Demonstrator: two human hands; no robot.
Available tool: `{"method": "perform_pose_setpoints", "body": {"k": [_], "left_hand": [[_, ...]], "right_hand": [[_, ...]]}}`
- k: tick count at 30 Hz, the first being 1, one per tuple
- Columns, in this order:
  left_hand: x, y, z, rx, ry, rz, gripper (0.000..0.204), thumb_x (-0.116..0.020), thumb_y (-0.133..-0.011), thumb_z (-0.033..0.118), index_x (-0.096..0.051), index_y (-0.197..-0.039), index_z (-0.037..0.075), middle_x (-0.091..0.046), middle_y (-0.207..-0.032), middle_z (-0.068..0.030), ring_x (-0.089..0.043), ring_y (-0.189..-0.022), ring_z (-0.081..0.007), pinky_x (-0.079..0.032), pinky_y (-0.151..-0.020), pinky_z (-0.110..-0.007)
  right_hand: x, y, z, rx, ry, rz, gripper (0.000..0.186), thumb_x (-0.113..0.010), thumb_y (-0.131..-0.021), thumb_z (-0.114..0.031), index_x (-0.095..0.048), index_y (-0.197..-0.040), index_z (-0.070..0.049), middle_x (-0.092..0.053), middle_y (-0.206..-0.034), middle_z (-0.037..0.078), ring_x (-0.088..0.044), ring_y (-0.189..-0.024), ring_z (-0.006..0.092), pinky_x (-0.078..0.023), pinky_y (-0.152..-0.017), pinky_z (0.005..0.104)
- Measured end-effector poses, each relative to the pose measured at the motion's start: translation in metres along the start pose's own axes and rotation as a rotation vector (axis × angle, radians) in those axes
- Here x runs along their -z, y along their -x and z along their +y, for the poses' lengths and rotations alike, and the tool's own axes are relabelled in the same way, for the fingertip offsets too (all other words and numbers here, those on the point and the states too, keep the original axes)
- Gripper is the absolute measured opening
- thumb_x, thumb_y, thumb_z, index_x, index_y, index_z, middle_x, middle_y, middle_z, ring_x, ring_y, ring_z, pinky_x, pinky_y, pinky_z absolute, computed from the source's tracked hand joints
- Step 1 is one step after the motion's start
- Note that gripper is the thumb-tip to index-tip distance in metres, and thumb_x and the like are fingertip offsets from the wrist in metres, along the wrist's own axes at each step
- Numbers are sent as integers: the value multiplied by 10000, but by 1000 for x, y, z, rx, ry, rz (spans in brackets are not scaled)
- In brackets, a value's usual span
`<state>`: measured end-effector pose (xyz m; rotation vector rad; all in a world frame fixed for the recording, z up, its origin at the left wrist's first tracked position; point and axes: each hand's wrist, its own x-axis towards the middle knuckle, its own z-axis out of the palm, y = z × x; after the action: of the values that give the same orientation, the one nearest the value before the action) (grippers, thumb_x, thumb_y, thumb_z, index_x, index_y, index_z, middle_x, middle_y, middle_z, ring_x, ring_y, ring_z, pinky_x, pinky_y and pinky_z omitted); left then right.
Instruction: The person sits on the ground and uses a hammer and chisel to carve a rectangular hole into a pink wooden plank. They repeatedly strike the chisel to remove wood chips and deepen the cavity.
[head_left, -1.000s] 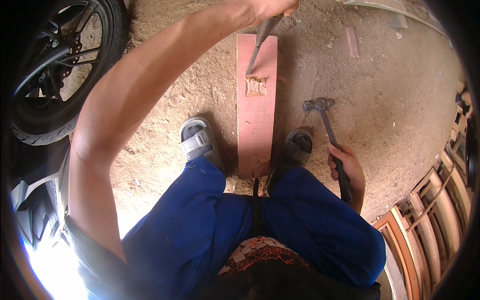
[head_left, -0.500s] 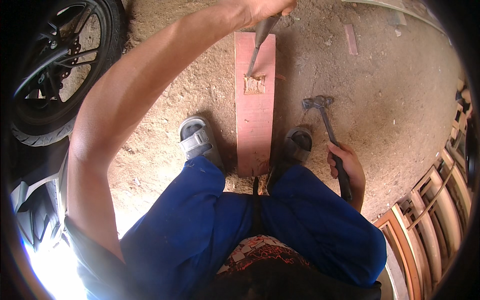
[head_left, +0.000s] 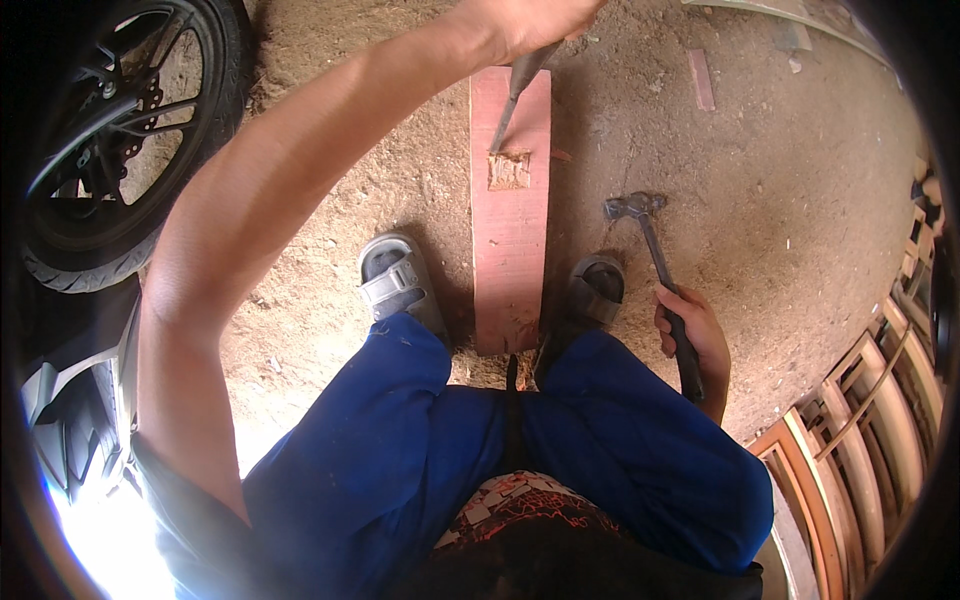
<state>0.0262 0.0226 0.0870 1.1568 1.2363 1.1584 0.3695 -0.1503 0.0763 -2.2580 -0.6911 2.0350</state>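
Observation:
A pinkish wooden board [head_left: 509, 250] lies lengthwise between my feet, with a shallow square recess [head_left: 509, 171] cut into its upper face. My left hand [head_left: 535, 22], partly cut off by the top edge, is closed round the handle of a chisel [head_left: 515, 85]. The chisel slants down, its tip touching the far left corner of the recess. In my right hand [head_left: 695, 335], beside my right knee, is a hammer [head_left: 655, 240] gripped by its dark handle. The hammer's head points away from me, to the right of the board and apart from it.
A motorcycle wheel [head_left: 215, 120] stands at the far left. Wooden frames [head_left: 800, 480] are stacked along the right. A small pink offcut [head_left: 702, 80] lies on the dirt floor [head_left: 770, 210] at the far right. My sandalled feet [head_left: 392, 275] flank the board.
My left hand and forearm have come slightly lower, and the chisel handle leans a little more to the right. Its tip stays at the recess corner. The hammer has not visibly moved.

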Motion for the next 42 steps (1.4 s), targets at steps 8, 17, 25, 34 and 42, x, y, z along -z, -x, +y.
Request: {"method": "perform_pose_setpoints", "body": {"k": [8,17,25,34,42], "left_hand": [[-1,1,-9,-139,-27,18,129,-619,-860,116,-587,-766,33,-571,-603,-8,-518,-492,-96,-414,-441,-292],[-4,7,-8,-333,-140,-2,108,-639,-827,95,-602,-805,-3,-633,-678,-51,-578,-634,-115,-481,-590,-301],[-5,13,-6,-332,-60,-3,80,-647,-821,74,-604,-803,8,-651,-723,-40,-579,-661,-96,-483,-607,-294],[-1,16,2,-298,-173,16,96,-625,-822,75,-589,-774,1,-632,-672,-52,-569,-625,-105,-479,-583,-317],[-8,17,-11,-546,-71,96,111,-615,-854,109,-571,-785,34,-583,-643,-48,-540,-570,-129,-455,-536,-325]], "right_hand": [[1,-2,1,3,6,-5,271,-617,-979,-323,-587,-925,-59,-497,-593,5,-442,-384,99,-343,-360,257],[3,-4,3,1,0,-11,275,-612,-983,-321,-579,-932,-52,-491,-590,10,-439,-377,103,-348,-358,259],[0,-1,-2,-15,18,-19,274,-619,-977,-332,-581,-931,-64,-481,-580,-1,-434,-376,98,-340,-357,260],[2,-2,-1,-16,9,-26,285,-639,-962,-339,-578,-928,-62,-493,-586,8,-451,-384,110,-348,-358,268],[5,-8,-2,4,20,-22,296,-602,-984,-347,-584,-900,-64,-497,-578,9,-454,-390,111,-369,-365,266]]}}
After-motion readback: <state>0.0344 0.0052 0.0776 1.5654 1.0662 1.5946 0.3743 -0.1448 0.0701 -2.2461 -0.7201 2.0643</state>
